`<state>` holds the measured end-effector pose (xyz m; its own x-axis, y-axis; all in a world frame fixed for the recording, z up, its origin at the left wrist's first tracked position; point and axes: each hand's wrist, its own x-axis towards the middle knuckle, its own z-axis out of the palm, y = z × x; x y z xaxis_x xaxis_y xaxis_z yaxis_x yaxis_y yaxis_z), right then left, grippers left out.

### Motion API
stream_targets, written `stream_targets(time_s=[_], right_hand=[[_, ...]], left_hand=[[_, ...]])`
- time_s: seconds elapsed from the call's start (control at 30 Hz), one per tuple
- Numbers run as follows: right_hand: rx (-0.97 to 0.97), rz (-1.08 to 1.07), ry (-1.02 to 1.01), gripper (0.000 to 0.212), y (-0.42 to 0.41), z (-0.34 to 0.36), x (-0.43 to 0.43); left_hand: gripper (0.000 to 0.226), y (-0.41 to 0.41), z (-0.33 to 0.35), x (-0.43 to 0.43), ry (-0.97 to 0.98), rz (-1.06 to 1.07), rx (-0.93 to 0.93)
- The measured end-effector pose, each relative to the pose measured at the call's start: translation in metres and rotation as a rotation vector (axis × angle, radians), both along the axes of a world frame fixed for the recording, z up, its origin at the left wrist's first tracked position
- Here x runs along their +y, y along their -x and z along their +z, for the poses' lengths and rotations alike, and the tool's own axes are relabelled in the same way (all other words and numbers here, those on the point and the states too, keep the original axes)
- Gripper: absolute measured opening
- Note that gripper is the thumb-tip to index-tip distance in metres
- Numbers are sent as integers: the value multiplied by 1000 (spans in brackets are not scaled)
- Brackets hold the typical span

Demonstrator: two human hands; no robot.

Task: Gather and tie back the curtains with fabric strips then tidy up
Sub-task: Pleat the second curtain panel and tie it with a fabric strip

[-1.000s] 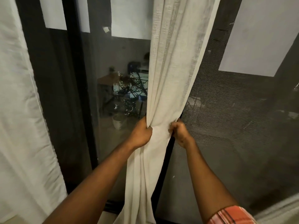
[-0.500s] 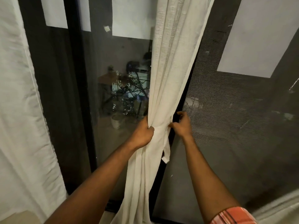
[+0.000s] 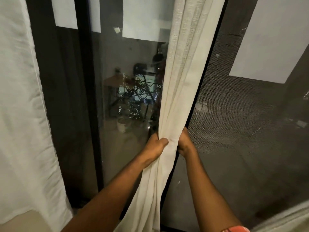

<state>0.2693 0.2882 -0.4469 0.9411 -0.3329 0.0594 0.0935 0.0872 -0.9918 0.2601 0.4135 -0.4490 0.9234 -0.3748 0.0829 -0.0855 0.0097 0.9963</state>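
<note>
The step in hand looks to be cinching the middle curtain, with the tying either under way or about to start.

Nearest the camera, a checked sleeve [image 3: 234, 229] shows at the bottom edge on the right arm. Both bare forearms reach up and forward to meet at the cloth. The left hand [image 3: 156, 145] is clamped on the curtain [image 3: 182, 72], with its thumb across the front of the bundle and its fingers curled round behind. The right hand [image 3: 184, 142] grips the bundle's right edge at the same height, fingers curled in. It sits just beside the left hand, with only the squeezed cloth between them. Whether a strip runs round the bundle under the hands I cannot tell, since the cloth there is all one pale colour and the fingers cover it.

The curtain hangs from the top of the view, narrows to a tight waist at the hands, and falls loose below them between the arms.

The next move, I judge, calls for one hand to hold the squeeze while the other works the strip round and knots it, without letting folds slip out.

Beyond the bundle, to its left, is the glass [image 3: 130, 148] with a dim reflection in it. To its right is a mesh screen [image 3: 242, 139]. A second curtain [image 3: 21, 106] hangs at the far left, well apart from the hands.
</note>
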Motion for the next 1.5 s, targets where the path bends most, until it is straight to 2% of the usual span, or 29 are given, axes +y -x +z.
stream_targets(time_s=[0.07, 0.13, 0.27, 0.4, 0.47, 0.5, 0.6, 0.7, 0.77, 0.8, 0.87, 0.93, 1.03, 1.07, 1.13, 1.2, 1.23, 1.3, 1.33, 1.43, 1.5], right_hand=[[-5, 65, -255, 33, 7, 1, 4], [-39, 85, -362, 40, 11, 1, 6], [-114, 100, -387, 43, 16, -2, 8], [-166, 247, -332, 88, 21, -10, 15], [-160, 268, -241, 98, 22, -16, 18], [-151, 261, -137, 93, 23, -17, 20], [-98, 197, 163, 58, 25, -7, 24], [-86, 97, 143, 40, 27, -2, 24], [-96, 43, 130, 32, 25, -4, 22], [-92, 22, 135, 30, 24, -5, 21], [-77, -4, 143, 31, 23, -6, 17], [-77, -12, 140, 32, 23, -5, 14], [-66, -2, 107, 37, 23, -5, 11], [-61, 7, 95, 40, 23, -6, 10], [-42, 37, 64, 40, 22, -7, 11], [-26, 78, 36, 32, 22, -8, 13], [-20, 96, 27, 28, 21, -8, 15], [-15, 126, 21, 30, 21, -7, 18], [-14, 137, 21, 34, 21, -7, 18], [-1, 103, 2, 45, 21, -6, 17], [14, 51, 1, 43, 21, -6, 14]], left_hand=[[38, -4, -12, 2, 32, 14, 90], [40, -6, -23, 3, 54, -5, 144], [42, -8, -34, 1, 83, -55, 109], [54, -15, -35, 0, 138, 17, 105], [65, -17, -36, 1, 162, 48, 104], [72, -18, -37, 2, 182, 44, 86], [99, -20, -35, 4, 177, -29, -28], [102, -22, -30, 12, 60, -128, -110], [108, -26, -29, 23, -108, -233, -118], [107, -29, -29, 30, -190, -285, -98], [90, -36, -27, 43, -277, -312, -21], [64, -45, -26, 51, -335, -214, -5], [24, -57, -25, 61, -537, -19, -264], [23, -61, -27, 64, -583, 23, -344], [43, -67, -27, 69, -582, -4, -393], [66, -64, -20, 68, -459, -133, -297], [69, -62, -17, 65, -351, -175, -202], [59, -60, -10, 59, -158, -228, -48], [48, -59, -6, 58, -138, -235, -28], [17, -58, 0, 64, -251, -204, -118], [13, -60, 1, 72, -288, -194, -137]])
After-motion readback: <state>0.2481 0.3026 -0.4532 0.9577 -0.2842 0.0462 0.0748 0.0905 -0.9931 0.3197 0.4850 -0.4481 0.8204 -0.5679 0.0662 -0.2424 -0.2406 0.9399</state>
